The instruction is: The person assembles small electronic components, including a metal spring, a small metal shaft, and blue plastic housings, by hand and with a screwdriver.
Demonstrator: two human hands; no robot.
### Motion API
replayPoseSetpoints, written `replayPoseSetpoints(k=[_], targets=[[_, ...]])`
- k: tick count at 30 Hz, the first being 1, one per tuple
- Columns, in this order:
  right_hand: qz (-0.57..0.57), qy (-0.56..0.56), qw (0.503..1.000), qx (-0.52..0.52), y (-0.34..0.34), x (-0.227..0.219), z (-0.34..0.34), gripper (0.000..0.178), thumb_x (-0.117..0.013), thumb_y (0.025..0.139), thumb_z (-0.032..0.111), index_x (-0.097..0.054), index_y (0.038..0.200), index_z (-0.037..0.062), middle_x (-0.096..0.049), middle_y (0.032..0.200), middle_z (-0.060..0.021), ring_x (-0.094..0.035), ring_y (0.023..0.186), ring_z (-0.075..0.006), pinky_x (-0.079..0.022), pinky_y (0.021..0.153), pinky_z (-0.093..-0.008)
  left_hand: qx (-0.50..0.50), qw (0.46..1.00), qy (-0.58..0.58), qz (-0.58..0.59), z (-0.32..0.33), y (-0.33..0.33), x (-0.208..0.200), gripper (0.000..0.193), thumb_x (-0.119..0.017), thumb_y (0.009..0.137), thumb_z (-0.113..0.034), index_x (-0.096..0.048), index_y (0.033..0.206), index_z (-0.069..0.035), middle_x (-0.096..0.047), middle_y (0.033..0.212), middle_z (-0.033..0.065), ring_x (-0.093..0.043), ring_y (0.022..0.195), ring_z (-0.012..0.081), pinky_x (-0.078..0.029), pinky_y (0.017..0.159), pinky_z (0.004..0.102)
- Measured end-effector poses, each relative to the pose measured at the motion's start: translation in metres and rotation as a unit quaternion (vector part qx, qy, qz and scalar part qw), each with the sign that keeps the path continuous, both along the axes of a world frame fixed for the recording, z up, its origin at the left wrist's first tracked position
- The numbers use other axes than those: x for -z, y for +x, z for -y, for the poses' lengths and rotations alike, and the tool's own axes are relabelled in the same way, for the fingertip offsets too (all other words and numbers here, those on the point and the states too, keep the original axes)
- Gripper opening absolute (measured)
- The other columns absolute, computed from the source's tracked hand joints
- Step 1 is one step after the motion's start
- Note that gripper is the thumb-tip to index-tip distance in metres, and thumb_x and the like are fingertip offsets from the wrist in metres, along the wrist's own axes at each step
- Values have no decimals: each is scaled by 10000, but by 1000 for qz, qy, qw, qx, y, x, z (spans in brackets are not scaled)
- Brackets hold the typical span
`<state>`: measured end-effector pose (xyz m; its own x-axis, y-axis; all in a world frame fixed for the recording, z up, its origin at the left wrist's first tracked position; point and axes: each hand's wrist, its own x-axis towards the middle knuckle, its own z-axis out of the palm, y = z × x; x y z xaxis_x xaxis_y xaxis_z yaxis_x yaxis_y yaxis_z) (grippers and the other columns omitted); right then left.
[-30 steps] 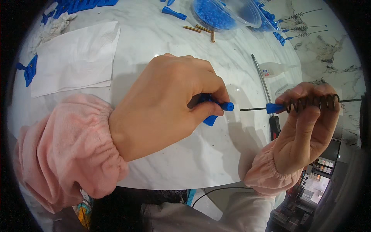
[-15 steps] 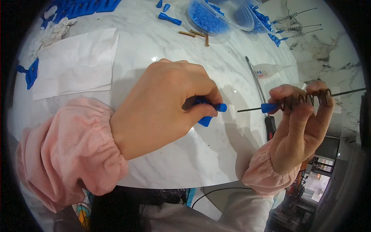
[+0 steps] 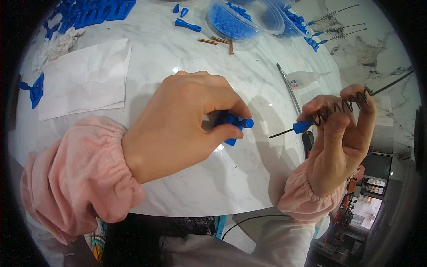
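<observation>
My left hand (image 3: 191, 115) is closed around a blue plastic part (image 3: 230, 141) just above the tabletop, and a short round stub sticks out past the thumb and forefinger. Most of that part is hidden by the fingers. Off to the right, my right hand (image 3: 340, 124) grips a dark coil spring (image 3: 342, 107) threaded on a thin metal rod (image 3: 391, 82). A blue cone-shaped cap (image 3: 302, 126) sits at the spring's left end. The rod's bare tip points at the blue stub, with a gap between them.
A screwdriver (image 3: 289, 89) and a clear squeeze bottle (image 3: 307, 79) lie beyond my right hand. Tubs of small blue pieces (image 3: 233, 22), brass screws (image 3: 207, 41) and a blue piece (image 3: 187, 25) are farther back. White paper (image 3: 84, 80) lies left, and blue parts (image 3: 100, 10) at far left.
The rod in my right hand has tilted, its far end rising and its bare tip dropping slightly. My left hand keeps its hold on the blue part. The whole view has shifted a little.
</observation>
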<state>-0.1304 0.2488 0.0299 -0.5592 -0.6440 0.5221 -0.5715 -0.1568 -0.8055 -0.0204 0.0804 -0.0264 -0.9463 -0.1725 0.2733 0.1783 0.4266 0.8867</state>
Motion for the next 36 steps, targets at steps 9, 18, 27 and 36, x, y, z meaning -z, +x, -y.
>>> replayPoseSetpoints(k=[9, 18, 27, 36], targets=[[59, 20, 998, -22, 4, -6, -1, 363, -528, 965, 166, -415, 1255, -20, -462, 1094, -106, -599, 784, -212, -493, 633, -305, -2, 986, -31, -165, 4, -8, -44, 285, -780, 695, -53, -655, 945, 5, -679, 904, 113, -648, 856, 184, -482, 767, 280], [55, 13, 997, -47, 7, -10, -5, 378, -558, 947, 136, -400, 1249, -29, -467, 1058, -111, -619, 783, -216, -475, 621, -283, 50, 994, 92, -31, -9, -6, -52, 186, -793, 709, -88, -687, 834, 0, -685, 777, 65, -627, 797, 102, -472, 741, 243], [85, 17, 994, -61, 6, -12, -9, 397, -589, 934, 159, -388, 1226, -21, -465, 1037, -99, -634, 724, -213, -439, 562, -262, 142, 935, 292, 142, -10, -12, -57, 132, -710, 792, -9, -688, 910, 47, -682, 868, 68, -599, 855, 97, -477, 776, 242], [117, 34, 989, -82, 7, -12, -7, 383, -596, 932, 194, -405, 1210, 12, -472, 1006, -93, -630, 715, -187, -404, 545, -240, 151, 947, 248, 140, -6, -6, -57, 147, -682, 830, -11, -683, 964, 48, -690, 909, 84, -619, 869, 113, -497, 797, 241]])
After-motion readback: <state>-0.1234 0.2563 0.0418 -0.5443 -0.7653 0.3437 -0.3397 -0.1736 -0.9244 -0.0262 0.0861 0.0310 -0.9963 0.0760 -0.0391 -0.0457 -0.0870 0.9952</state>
